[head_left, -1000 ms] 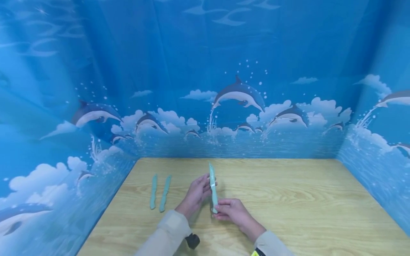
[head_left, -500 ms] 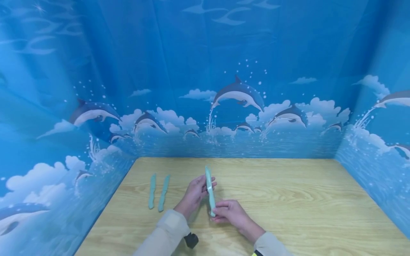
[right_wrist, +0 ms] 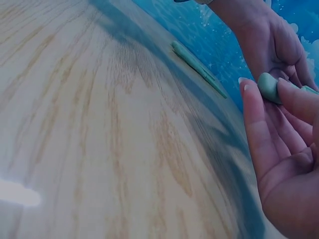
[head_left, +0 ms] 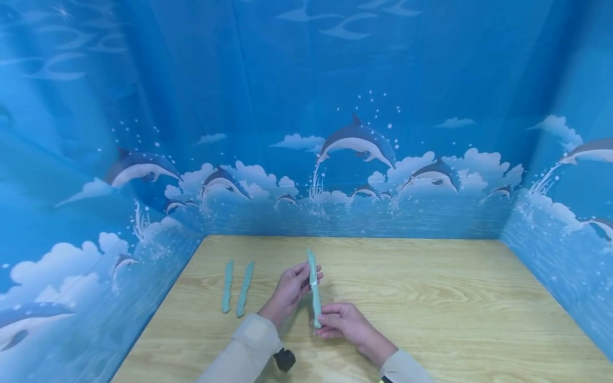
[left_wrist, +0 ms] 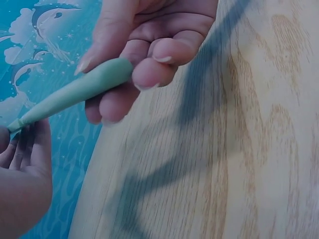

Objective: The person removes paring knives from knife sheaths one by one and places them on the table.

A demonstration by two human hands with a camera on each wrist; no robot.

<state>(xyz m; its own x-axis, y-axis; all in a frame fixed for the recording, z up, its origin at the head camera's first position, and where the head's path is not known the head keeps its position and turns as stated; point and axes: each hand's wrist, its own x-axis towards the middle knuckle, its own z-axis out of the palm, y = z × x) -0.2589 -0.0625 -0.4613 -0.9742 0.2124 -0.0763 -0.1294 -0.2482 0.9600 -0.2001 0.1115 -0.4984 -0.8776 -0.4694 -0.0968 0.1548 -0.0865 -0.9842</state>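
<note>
A mint-green knife [head_left: 315, 299] is held up over the table between both hands, its tip pointing away. My right hand [head_left: 348, 325] pinches the butt of its handle [left_wrist: 82, 92] between thumb and fingers. Farther up, my left hand [head_left: 287, 290] holds the knife around where blade meets handle, fingers behind it; in the left wrist view this hand is cut off at the left edge. In the right wrist view only the rounded handle end [right_wrist: 269, 88] shows clearly between the right thumb and fingers.
Two similar green knives, one outer [head_left: 227, 286] and one inner [head_left: 245, 290], lie side by side at the left of the wooden table [head_left: 431, 298]. Blue dolphin-print sheeting [head_left: 364, 213] stands along its back and sides. A black device [head_left: 284, 360] sits at the left wrist.
The held knife has shifted slightly left and toward the person, and its handle end has come lower with the right hand. Both hands keep hold of it; the two lying knives stay put.
</note>
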